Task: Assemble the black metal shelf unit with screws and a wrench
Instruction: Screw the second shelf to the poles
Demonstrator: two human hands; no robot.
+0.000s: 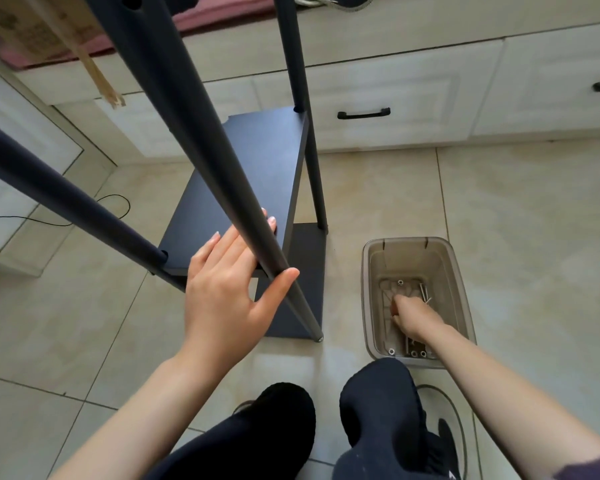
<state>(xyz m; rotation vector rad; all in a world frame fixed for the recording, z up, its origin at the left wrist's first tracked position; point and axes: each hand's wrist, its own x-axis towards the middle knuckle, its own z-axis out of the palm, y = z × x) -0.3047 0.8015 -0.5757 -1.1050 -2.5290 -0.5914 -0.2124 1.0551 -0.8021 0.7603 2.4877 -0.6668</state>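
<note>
Left hand (222, 289) grips pole (222, 140); right hand's (413, 317) fingers hidden.

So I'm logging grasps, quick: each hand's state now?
Left hand: gripping the shelf post.
Right hand: fingers curled inside the bin; contents unclear.

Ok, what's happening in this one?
A person is partway through putting together a black shelf unit on a tiled floor. The left hand wraps around one upright pole, steadying it. The right hand reaches into a translucent bin holding screws; whether it has one yet isn't visible.
</note>
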